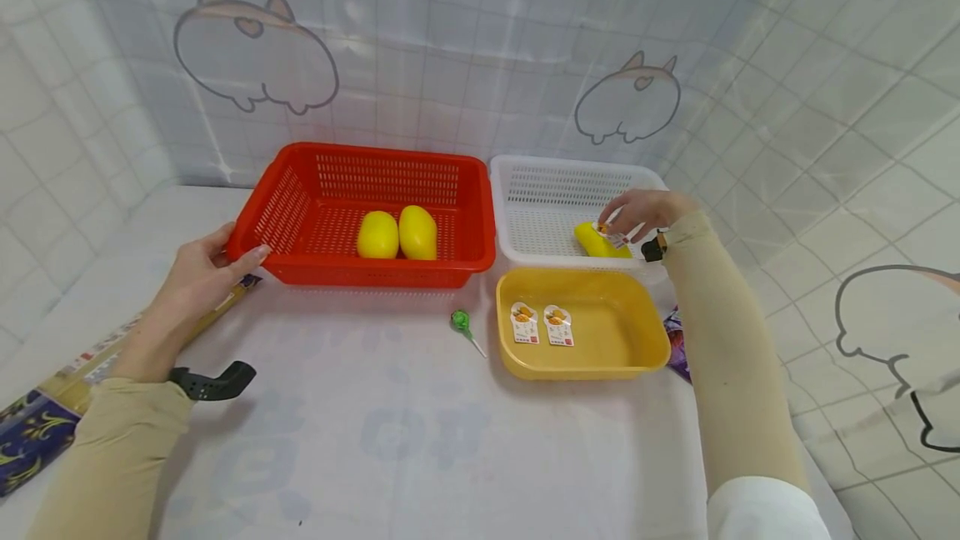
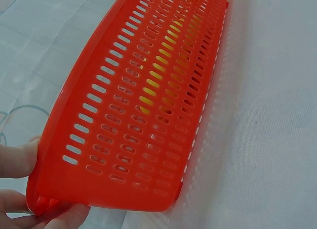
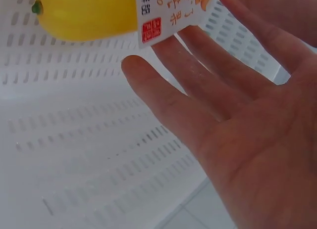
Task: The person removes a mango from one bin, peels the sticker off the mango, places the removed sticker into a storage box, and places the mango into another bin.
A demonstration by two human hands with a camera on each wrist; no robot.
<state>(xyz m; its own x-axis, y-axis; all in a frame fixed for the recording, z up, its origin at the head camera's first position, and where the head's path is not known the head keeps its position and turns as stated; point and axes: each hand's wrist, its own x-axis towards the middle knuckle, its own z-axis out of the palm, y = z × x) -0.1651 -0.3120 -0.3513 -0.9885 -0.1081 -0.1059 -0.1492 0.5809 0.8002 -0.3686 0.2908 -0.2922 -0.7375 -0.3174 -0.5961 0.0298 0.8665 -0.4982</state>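
Note:
My left hand [image 1: 198, 273] grips the near left corner of a red perforated basket [image 1: 378, 272], thumb over the rim and fingers under it. Two yellow mango-like fruits [image 1: 416, 232] lie inside that basket. Over the white basket [image 1: 540, 257], my right hand [image 1: 648, 208] pinches a printed label card [image 3: 163, 16] by its upper edge, the other fingers spread behind it. The card lies against a yellow fruit with a green stem end [image 3: 84, 14] in the white basket. Part of this fruit is hidden by the card and hand.
Two similar label cards [image 1: 558, 325] lie in a yellow tub [image 1: 615, 340] in front of the white basket. A green lollipop [image 1: 461, 322] lies left of the tub. Purple packaging [image 1: 677, 344] shows at the right; a long gold and dark-blue package [image 1: 63, 407] lies under the left forearm.

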